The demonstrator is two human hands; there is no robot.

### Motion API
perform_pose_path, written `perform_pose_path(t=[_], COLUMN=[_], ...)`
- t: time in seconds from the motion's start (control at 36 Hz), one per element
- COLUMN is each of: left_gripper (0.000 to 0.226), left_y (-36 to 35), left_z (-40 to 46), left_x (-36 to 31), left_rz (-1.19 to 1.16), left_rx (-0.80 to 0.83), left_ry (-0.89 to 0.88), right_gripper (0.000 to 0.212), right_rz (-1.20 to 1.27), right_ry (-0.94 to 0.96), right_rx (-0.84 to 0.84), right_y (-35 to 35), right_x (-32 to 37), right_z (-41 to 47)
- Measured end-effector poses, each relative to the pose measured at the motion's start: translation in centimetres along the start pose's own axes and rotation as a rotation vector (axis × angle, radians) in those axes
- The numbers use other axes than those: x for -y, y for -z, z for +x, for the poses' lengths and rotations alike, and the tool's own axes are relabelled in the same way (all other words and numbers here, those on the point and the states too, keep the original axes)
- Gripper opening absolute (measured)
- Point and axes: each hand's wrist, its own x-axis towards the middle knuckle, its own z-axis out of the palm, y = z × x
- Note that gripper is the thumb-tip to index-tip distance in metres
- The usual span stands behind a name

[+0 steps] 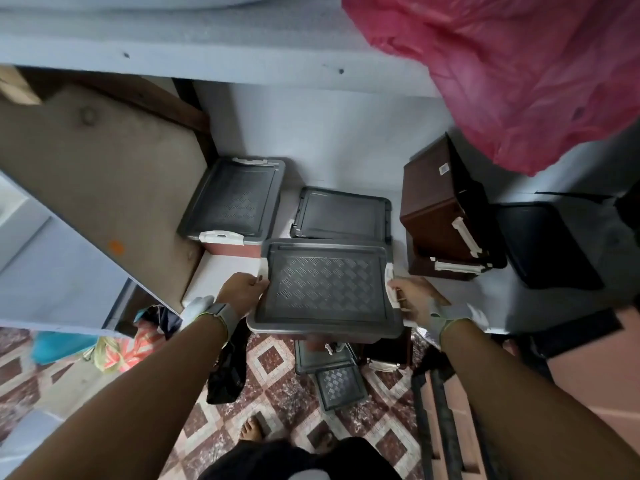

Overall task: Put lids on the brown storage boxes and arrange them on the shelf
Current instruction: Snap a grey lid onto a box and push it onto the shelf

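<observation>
Lidded storage box [325, 289] spans between both hands, long axis left-right. Left hand [242, 292] and right hand [412, 297] grip its end latches, shelf [346, 147] ahead.

Pale blue-grey wall [277, 133] behind a shelf [221, 268] of the same colour. Upper ledge [173, 53] runs across the top of view. Tan board [104, 168], worn and stained, leans tilted at left, a dark wooden beam [173, 102] behind it. Pink plastic sheet [519, 74] hangs crumpled at upper right. Floor [277, 393] tiled in maroon and cream diamonds (speckled, dull). Light is dim, flat, even
</observation>
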Motion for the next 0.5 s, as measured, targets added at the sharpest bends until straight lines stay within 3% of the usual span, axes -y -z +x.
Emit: perform_pose_path(t=[0.06, 0.14, 0.36, 0.5], left_gripper=[0.046, 0.039, 0.016, 0.027], left_y=[0.0, 0.4, 3.6, 6.0], left_z=[-0.1, -0.3, 0.4, 1.0], left_x=[0.1, -0.5, -3.0, -4.1], left_rz=[-0.156, -0.327, -0.792, -1.028], left_rx=[-0.022, -0.039, 0.041, 0.059], left_ry=[-0.026, -0.073, -0.127, -0.054], right_gripper=[0.019, 0.042, 0.042, 0.045], right_rz=[0.115, 0.265, 0.418, 0.557], right_ry=[0.019, 0.048, 0.112, 0.115], right_rx=[0.018, 0.052, 0.126, 0.161], right_y=[0.1, 0.3, 0.7, -0.2], right_x=[0.1, 1.0, 3.3, 4.9], right_z=[-0.4, -1.1, -1.7, -2.5])
